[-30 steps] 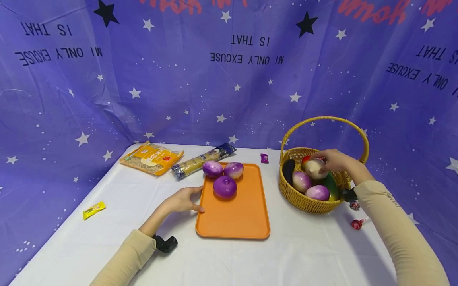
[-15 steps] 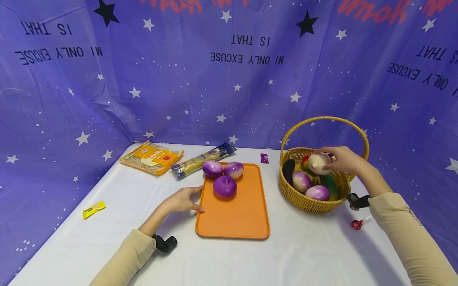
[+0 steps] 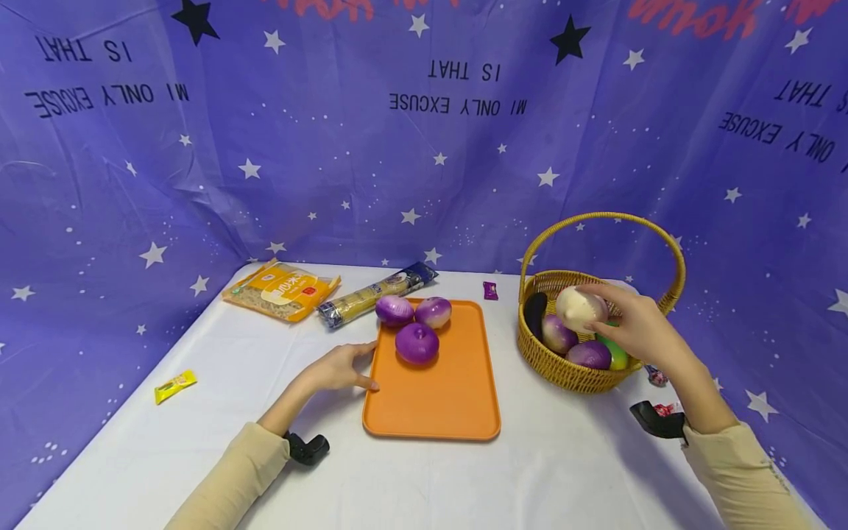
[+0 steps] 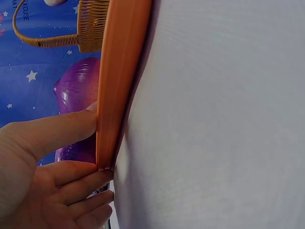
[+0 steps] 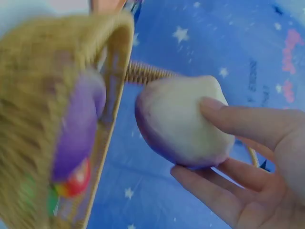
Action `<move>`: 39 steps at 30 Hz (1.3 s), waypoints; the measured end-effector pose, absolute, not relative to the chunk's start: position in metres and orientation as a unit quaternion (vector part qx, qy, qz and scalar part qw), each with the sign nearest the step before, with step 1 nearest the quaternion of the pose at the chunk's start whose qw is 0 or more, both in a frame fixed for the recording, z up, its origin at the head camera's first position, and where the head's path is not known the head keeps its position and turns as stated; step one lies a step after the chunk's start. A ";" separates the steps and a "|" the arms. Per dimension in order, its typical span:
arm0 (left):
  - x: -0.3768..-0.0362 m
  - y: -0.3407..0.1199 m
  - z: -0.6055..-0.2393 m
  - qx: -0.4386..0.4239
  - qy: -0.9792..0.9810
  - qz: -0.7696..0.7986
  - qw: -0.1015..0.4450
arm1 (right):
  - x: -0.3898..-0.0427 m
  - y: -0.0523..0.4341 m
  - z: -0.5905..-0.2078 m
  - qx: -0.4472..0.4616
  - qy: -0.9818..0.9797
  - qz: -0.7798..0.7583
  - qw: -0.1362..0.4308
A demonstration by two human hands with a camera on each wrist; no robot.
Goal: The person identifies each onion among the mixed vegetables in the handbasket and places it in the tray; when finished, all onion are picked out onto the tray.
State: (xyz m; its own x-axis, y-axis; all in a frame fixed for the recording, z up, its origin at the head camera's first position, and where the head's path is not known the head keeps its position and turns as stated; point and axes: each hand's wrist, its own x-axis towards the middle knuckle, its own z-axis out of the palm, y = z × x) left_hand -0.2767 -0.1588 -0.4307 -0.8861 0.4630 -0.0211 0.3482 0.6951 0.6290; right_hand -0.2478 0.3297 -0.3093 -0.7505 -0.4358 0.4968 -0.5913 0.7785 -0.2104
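A pale onion (image 3: 580, 308) is held in the right hand (image 3: 639, 329), gripped between the thumb above and the curled fingers (image 5: 205, 191) below. It is lifted clear above the basket (image 3: 563, 372), over the basket's near right part, under the arc of the handle (image 3: 599, 218). In the right wrist view the same onion (image 5: 183, 121) is seen pinched by thumb and fingers, with the basket wall (image 5: 112, 109) just to their left and blurred.

Beneath those fingers, inside the basket, two purple onions (image 3: 559, 333) are seen, with a green piece (image 3: 616, 355) and a dark aubergine (image 3: 534, 315) beside them.

The left hand (image 3: 334, 370) is laid flat on the counter (image 3: 199, 412) against the left rim of the tray (image 3: 437, 405). Its fingers (image 4: 62, 131) are stretched out, nearly straight; the thumb is pressed on the rim from above and the fingertips touch it lower down, as the left wrist view shows. Nothing is held in it.

Just right of those fingers, three purple onions (image 3: 417, 343) are set on the far part of the tray, close together. Beyond the fingers, a spaghetti pack (image 3: 374, 295) and a yellow pasta bag (image 3: 281, 289) are laid on the counter. Well to their left, a small yellow sachet (image 3: 175, 386) is seen.
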 end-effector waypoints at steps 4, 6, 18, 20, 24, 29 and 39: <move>-0.277 -0.159 -0.431 0.221 0.916 0.323 0.089 | -0.239 0.314 -0.321 0.286 -0.905 0.202 0.243; -0.277 -0.159 -0.431 0.220 0.916 0.323 0.090 | -0.236 0.305 -0.327 0.288 -0.900 0.216 0.246; -0.277 -0.160 -0.432 0.218 0.917 0.323 0.090 | -0.244 0.246 -0.364 0.344 -0.867 0.305 0.191; -0.277 -0.160 -0.432 0.217 0.917 0.323 0.091 | -0.249 0.236 -0.369 0.353 -0.864 0.310 0.181; -0.277 -0.160 -0.431 0.217 0.917 0.324 0.090 | -0.260 0.219 -0.375 0.359 -0.861 0.323 0.161; -0.276 -0.159 -0.431 0.219 0.916 0.324 0.089 | -0.278 0.205 -0.385 0.355 -0.861 0.339 0.134; -0.275 -0.158 -0.431 0.221 0.915 0.324 0.089 | -0.309 0.186 -0.401 0.331 -0.890 0.290 0.118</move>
State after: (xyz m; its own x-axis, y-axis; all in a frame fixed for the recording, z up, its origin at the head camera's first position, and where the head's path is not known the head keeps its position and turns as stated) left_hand -0.2754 -0.1582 -0.4306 -0.8860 0.4632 -0.0198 0.3473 0.6914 0.6335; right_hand -0.3093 0.1861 -0.4015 -0.7533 -0.5209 0.4015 -0.6575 0.6128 -0.4385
